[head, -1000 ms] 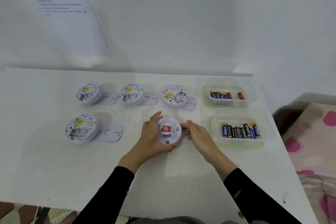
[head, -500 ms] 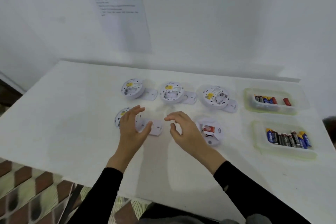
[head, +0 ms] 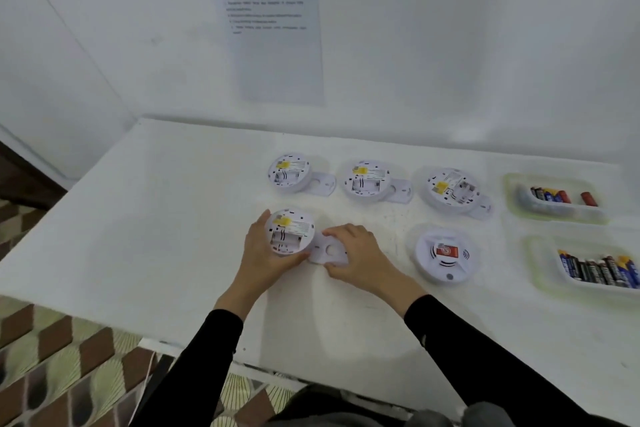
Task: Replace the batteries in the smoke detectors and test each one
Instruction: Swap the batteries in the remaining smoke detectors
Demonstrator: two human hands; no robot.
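Note:
My left hand (head: 260, 255) grips a white smoke detector (head: 290, 231) that lies back side up, its battery bay showing. My right hand (head: 356, 255) holds the flat white mounting plate (head: 327, 251) just right of it. Another detector (head: 446, 255) sits face up to the right, with a red sticker. Along the back row lie three detectors, back side up: the left one (head: 289, 172), the middle one (head: 367, 180) and the right one (head: 452, 189), each with a plate beside it.
Two clear trays hold batteries at the right: the far tray (head: 512, 199) with a few, the near tray (head: 543, 274) with several. A printed sheet (head: 277, 38) hangs on the wall. The white table (head: 156, 218) ends at the left over a patterned floor.
Both hands left the face-up detector and moved left. The left hand now grips the front-left detector and the right hand holds its plate. The camera view swung left.

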